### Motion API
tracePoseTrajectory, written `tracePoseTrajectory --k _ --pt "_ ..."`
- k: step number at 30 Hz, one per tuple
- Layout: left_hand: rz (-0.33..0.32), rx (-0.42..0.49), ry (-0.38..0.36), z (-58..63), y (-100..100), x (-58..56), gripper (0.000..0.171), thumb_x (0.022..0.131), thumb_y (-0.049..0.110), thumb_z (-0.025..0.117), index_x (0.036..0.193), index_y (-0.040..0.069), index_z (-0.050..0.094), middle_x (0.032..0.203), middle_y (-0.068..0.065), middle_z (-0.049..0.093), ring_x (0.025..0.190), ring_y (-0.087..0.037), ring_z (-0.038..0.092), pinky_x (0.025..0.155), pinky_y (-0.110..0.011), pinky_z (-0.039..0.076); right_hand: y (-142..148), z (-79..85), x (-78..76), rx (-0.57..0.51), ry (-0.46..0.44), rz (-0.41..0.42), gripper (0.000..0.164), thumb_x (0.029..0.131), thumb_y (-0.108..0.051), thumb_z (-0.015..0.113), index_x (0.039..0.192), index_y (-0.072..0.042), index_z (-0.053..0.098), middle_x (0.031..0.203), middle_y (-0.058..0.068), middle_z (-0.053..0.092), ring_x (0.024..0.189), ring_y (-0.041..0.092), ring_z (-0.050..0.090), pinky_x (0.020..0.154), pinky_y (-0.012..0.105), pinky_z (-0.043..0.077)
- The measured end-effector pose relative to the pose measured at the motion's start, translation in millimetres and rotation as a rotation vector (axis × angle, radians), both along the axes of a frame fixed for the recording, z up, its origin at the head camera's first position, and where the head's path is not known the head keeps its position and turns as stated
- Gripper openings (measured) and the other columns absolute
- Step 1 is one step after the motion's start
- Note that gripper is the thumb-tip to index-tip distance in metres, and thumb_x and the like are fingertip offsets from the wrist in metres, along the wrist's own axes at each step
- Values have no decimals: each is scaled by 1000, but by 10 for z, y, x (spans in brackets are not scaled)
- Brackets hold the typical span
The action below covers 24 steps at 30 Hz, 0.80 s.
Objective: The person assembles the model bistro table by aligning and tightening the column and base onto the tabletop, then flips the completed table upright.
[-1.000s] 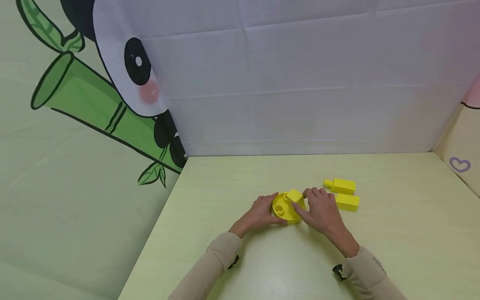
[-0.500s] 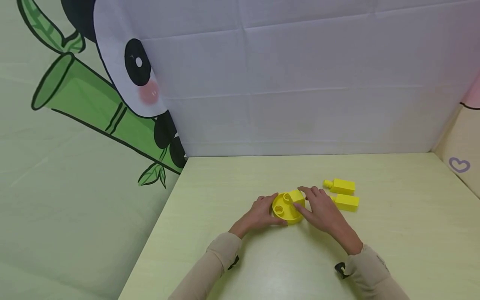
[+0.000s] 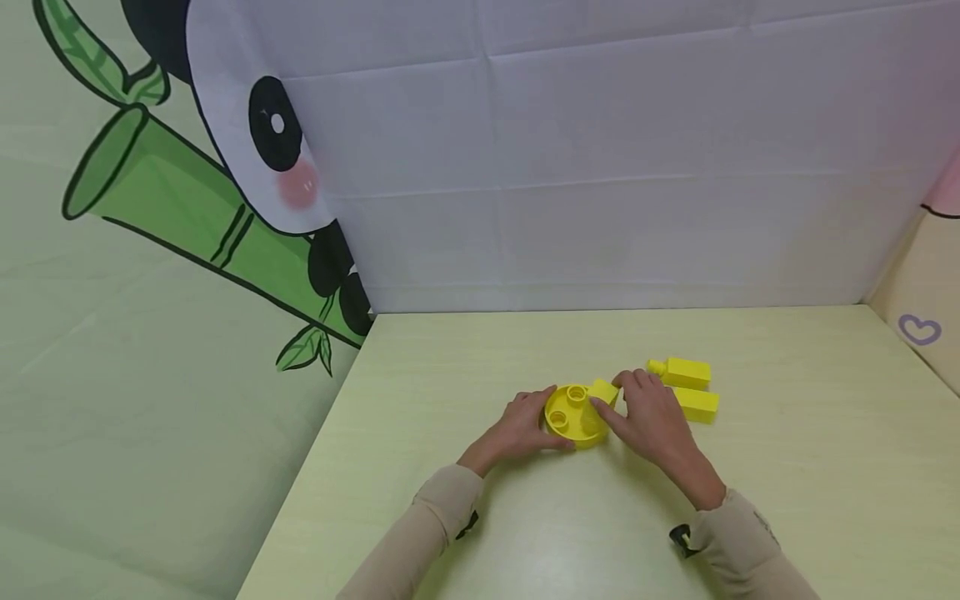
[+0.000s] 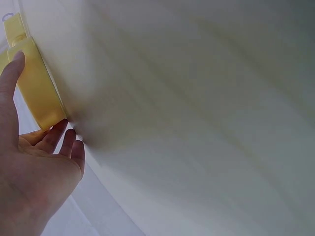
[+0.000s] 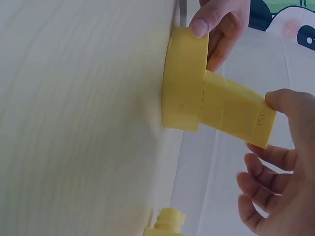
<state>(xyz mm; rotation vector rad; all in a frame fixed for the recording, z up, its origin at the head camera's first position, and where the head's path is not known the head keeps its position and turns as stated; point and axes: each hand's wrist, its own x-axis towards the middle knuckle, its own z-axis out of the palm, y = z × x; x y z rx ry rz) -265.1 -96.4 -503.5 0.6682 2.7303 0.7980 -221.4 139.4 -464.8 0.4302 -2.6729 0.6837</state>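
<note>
A round yellow base (image 3: 576, 432) with a raised rim and open ring sockets lies on the table. My left hand (image 3: 521, 422) grips it from the left, thumb and fingers around its side. Into its right side leans a yellow rectangular block (image 3: 602, 391), whose outer end my right hand (image 3: 651, 417) pinches between thumb and index finger. In the right wrist view the block (image 5: 238, 109) stands tilted against the base (image 5: 185, 81), its lower end hidden inside the rim. The left wrist view shows the base's side wall (image 4: 42, 91) under my left thumb.
Two more yellow blocks lie to the right of the base. The far block (image 3: 687, 372) shows a threaded neck, while the near block (image 3: 697, 405) is partly covered by my right hand. A white cloth (image 3: 600, 208) hangs along the table's back edge.
My right hand has shifted the block rightward from the base's upper socket to its right side, so the upper socket now shows. The left hand and base stay in place.
</note>
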Motion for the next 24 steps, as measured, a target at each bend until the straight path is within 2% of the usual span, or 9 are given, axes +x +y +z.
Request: tracePoseTrajectory --k 3,5,8,10,12,16,20,24 --pt "-2 -2 1 1 0 -2 101 86 53 81 162 7 33 157 -7 48 140 -30 40 114 -50 36 18 0 10 -6 15 -24 46 91 -40 77 107 2 67 92 13 62 84 32 55 74 50 48" --pt "-4 -5 0 5 2 0 101 86 54 81 162 7 33 157 -7 47 140 -30 40 114 -50 35 33 -5 8 -8 19 -3 49 92 -40 77 115 2 68 96 14 63 87 34 57 76 51 49" --pt "-7 -8 2 13 1 6 101 86 54 81 162 7 33 157 -7 47 140 -30 41 115 -49 35 50 -26 -8 -7 20 72 54 93 -34 76 132 1 64 102 15 63 89 33 54 77 49 47" --pt "-7 -9 4 20 2 10 101 85 53 81 162 7 34 157 -7 47 140 -31 41 115 -49 35 58 -32 -11 -2 21 116 54 94 -29 76 137 0 62 104 16 62 90 31 52 75 47 46" --pt "-7 -12 7 23 7 10 101 85 53 81 162 7 34 157 -7 47 140 -30 41 115 -49 35 64 -37 -7 1 22 125 51 93 -27 77 133 1 64 103 15 62 88 30 51 74 46 45" --pt "-3 -7 1 26 9 15 101 85 53 81 162 7 33 157 -7 47 140 -30 40 114 -49 36 72 -28 5 -1 29 69 50 89 -37 80 118 2 65 101 15 64 89 32 55 74 46 45" --pt "2 -2 -8 35 8 17 101 85 53 81 162 8 33 157 -7 47 140 -30 40 114 -50 36 90 -17 18 5 16 55 56 88 -43 80 120 2 65 97 13 62 89 30 54 73 45 42" --pt "2 -2 -10 32 4 16 101 86 53 81 162 8 33 157 -7 47 140 -30 40 114 -50 36 100 -16 35 8 10 72 51 89 -40 79 116 1 67 90 9 57 84 26 50 72 42 41"
